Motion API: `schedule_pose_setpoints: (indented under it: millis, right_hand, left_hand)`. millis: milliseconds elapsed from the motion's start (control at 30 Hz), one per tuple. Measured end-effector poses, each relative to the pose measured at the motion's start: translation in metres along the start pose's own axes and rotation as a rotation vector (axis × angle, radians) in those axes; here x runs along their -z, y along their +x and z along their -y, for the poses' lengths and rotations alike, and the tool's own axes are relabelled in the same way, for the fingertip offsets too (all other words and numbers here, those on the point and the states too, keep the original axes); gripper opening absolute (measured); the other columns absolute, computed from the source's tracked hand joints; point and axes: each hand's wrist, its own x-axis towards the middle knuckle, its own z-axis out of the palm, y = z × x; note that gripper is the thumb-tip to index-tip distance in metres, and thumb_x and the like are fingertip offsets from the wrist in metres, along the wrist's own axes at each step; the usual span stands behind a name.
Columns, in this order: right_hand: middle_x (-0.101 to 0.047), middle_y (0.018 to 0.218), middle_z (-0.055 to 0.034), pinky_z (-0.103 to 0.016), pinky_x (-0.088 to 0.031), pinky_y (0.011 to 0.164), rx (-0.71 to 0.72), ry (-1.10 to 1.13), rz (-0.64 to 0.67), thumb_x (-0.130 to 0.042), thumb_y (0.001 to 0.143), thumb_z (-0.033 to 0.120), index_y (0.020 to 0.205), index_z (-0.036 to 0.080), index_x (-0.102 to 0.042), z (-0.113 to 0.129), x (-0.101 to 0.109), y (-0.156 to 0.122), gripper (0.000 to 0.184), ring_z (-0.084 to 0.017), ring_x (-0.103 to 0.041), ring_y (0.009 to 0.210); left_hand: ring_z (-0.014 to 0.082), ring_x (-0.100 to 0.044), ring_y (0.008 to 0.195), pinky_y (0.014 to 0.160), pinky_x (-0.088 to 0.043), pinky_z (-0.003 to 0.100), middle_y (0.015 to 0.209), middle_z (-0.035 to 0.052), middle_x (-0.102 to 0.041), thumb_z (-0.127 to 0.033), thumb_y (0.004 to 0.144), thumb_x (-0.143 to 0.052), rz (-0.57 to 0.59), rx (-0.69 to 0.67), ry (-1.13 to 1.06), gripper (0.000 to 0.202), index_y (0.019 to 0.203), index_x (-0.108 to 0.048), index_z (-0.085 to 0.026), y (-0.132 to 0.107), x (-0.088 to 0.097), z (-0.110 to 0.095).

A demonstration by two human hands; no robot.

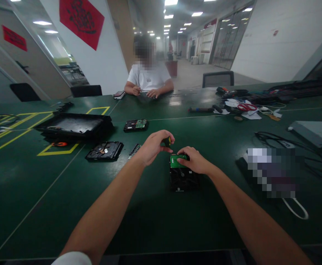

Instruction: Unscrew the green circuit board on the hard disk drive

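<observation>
A black hard drive (pixel 183 180) with a green circuit board (pixel 176 162) at its far end lies on the table in front of me. My right hand (pixel 195 160) grips its far right side, thumb on the board and the other fingers curled over the edge. Above the drive's far left corner, my left hand (pixel 155 148) is closed around a small screwdriver (pixel 167 141) with a black and yellow handle; its shaft cannot be made out. Left of that hand lies a small metal part (pixel 134 150), partly hidden by my forearm.
Two more hard drives (pixel 105 151) (pixel 135 125) and a black plastic casing (pixel 75 124) are on the left. Right of me lie a blurred-out object (pixel 272 173), black cables (pixel 271 138), a grey box (pixel 314 133) and red scissors (pixel 247 107). A person (pixel 149 79) sits opposite.
</observation>
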Motion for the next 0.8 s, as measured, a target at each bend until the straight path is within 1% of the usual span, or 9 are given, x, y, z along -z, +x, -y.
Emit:
schedule_pose_setpoints:
  millis: [67, 167, 267, 367, 433, 533, 667, 800]
  right_hand:
    - [-0.069, 0.122, -0.0100, -0.046, -0.046, 0.096, -0.006, 0.003, 0.008, -0.069, 0.101, 0.038, 0.122, 0.026, -0.069, 0.000, 0.000, 0.000, 0.024, -0.030, -0.062, 0.114]
    - [-0.068, 0.123, -0.0101, -0.046, -0.046, 0.096, -0.020, 0.006, 0.020, -0.068, 0.101, 0.039, 0.123, 0.025, -0.069, 0.001, 0.002, 0.001, 0.026, -0.030, -0.061, 0.114]
    - [-0.068, 0.122, -0.0102, -0.046, -0.046, 0.096, -0.021, 0.008, 0.027, -0.067, 0.102, 0.039, 0.123, 0.024, -0.069, 0.002, 0.002, 0.001, 0.026, -0.030, -0.061, 0.114]
    - [-0.068, 0.122, -0.0102, -0.046, -0.046, 0.096, -0.017, 0.003, 0.018, -0.067, 0.102, 0.039, 0.123, 0.024, -0.069, 0.002, 0.002, 0.000, 0.026, -0.030, -0.061, 0.114]
    - [-0.068, 0.121, -0.0101, -0.046, -0.046, 0.096, -0.010, 0.004, 0.013, -0.068, 0.101, 0.039, 0.124, 0.024, -0.069, 0.002, 0.002, 0.000, 0.026, -0.030, -0.061, 0.114]
    - [-0.068, 0.121, -0.0100, -0.046, -0.045, 0.096, 0.001, 0.004, 0.012, -0.069, 0.101, 0.038, 0.122, 0.024, -0.069, 0.001, 0.001, 0.000, 0.025, -0.029, -0.061, 0.113]
    - [-0.069, 0.121, -0.0104, -0.047, -0.045, 0.095, -0.013, -0.003, 0.013, -0.068, 0.101, 0.038, 0.122, 0.025, -0.069, 0.000, 0.000, 0.001, 0.025, -0.030, -0.061, 0.113]
    - [-0.069, 0.121, -0.0102, -0.046, -0.045, 0.096, -0.009, -0.001, 0.003, -0.069, 0.101, 0.038, 0.122, 0.025, -0.069, 0.000, 0.000, 0.000, 0.025, -0.029, -0.062, 0.112]
  left_hand:
    - [0.0219, -0.060, 0.093, 0.066, -0.061, 0.029, 0.094, 0.0084, -0.064, -0.038, 0.091, -0.063, 0.028, 0.002, 0.047, 0.025, 0.087, -0.074, -0.015, 0.000, 0.002, -0.002]
    - [0.0226, -0.062, 0.092, 0.063, -0.060, 0.029, 0.093, 0.0089, -0.066, -0.036, 0.092, -0.062, 0.048, 0.024, 0.080, 0.023, 0.093, -0.073, -0.016, -0.001, 0.002, -0.004]
    - [0.0235, -0.065, 0.087, 0.062, -0.062, 0.032, 0.089, 0.0091, -0.068, -0.036, 0.093, -0.062, -0.007, 0.035, 0.053, 0.021, 0.099, -0.068, -0.017, -0.002, 0.000, -0.003]
    - [0.0237, -0.068, 0.088, 0.068, -0.064, 0.037, 0.087, 0.0085, -0.070, -0.034, 0.093, -0.064, -0.053, 0.026, 0.003, 0.017, 0.099, -0.063, -0.018, -0.002, -0.002, -0.002]
    - [0.0233, -0.069, 0.091, 0.073, -0.065, 0.038, 0.091, 0.0089, -0.072, -0.034, 0.092, -0.066, -0.021, 0.021, 0.000, 0.016, 0.097, -0.063, -0.018, -0.002, -0.002, -0.002]
    - [0.0219, -0.066, 0.094, 0.072, -0.063, 0.034, 0.097, 0.0088, -0.069, -0.033, 0.091, -0.068, 0.032, -0.004, 0.075, 0.016, 0.092, -0.067, -0.017, -0.003, -0.003, -0.005]
    - [0.0204, -0.061, 0.094, 0.064, -0.058, 0.026, 0.096, 0.0073, -0.064, -0.032, 0.090, -0.065, 0.003, -0.053, 0.193, 0.018, 0.084, -0.073, -0.017, -0.005, -0.003, -0.009]
    - [0.0210, -0.060, 0.096, 0.066, -0.060, 0.027, 0.097, 0.0076, -0.064, -0.031, 0.090, -0.063, 0.007, -0.039, 0.198, 0.018, 0.085, -0.074, -0.017, -0.005, -0.003, -0.011]
